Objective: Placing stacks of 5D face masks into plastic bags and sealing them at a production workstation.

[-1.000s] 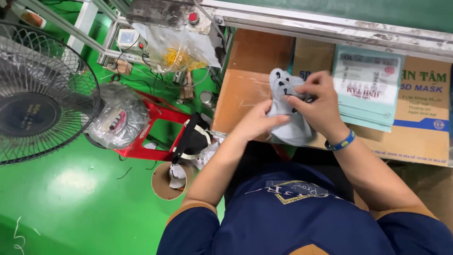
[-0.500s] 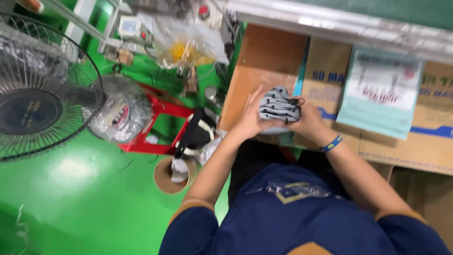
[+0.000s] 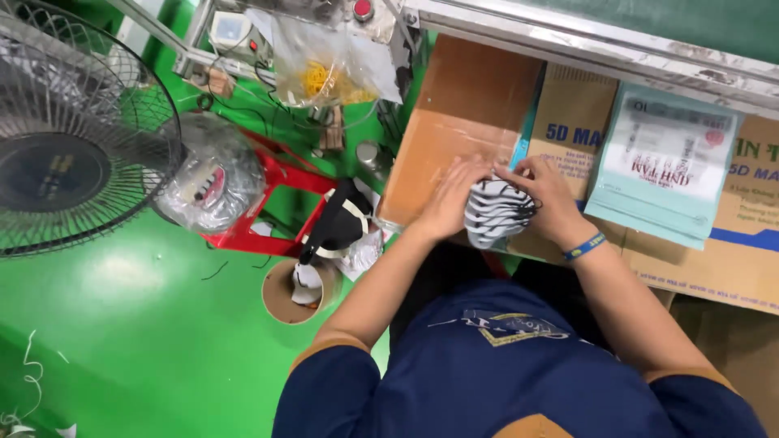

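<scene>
Both my hands press a stack of grey face masks with black ear loops point(image 3: 492, 212) between them, edge-on, above a brown cardboard box point(image 3: 462, 122). My left hand point(image 3: 449, 197) cups the stack's left side. On the right side sits my right hand point(image 3: 545, 195), fingers curled over the top, with a blue wristband point(image 3: 586, 246) on its wrist. A pale teal mask pouch point(image 3: 665, 166) lies on the boxes just right of my right hand.
A printed cardboard carton point(image 3: 730, 259) lies under the pouch. A floor fan point(image 3: 65, 138) stands at left on the green floor. A red stool point(image 3: 268, 203) carries a clear plastic bag point(image 3: 207, 182). A cardboard tube point(image 3: 292, 292) and a metal frame edge point(image 3: 584, 45) are nearby.
The masks went from a loosely held spread bundle to a tight squared stack pressed between both hands. My view tilted slightly and moved closer.
</scene>
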